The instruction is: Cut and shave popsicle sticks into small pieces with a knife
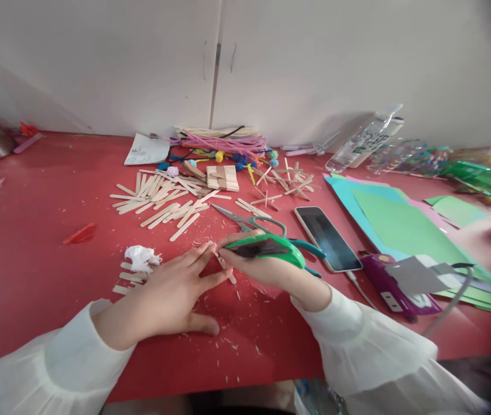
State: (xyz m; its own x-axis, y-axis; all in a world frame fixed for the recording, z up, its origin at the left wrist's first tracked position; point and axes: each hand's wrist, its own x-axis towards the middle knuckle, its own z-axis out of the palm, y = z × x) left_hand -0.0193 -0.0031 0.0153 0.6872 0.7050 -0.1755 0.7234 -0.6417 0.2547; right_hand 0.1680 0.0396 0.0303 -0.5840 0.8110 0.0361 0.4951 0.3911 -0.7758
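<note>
My left hand lies flat on the red table, its fingers spread and pressing down a small wooden craft stick. My right hand is closed round a green-handled cutter, whose tip meets that stick beside my left fingertips. Wood shavings lie scattered around both hands. Grey-handled scissors rest just behind my right hand.
A heap of craft sticks lies beyond my hands, with pipe cleaners and pompoms near the wall. A phone and coloured paper sheets lie right. A crumpled white tissue sits left. A plastic bottle lies behind.
</note>
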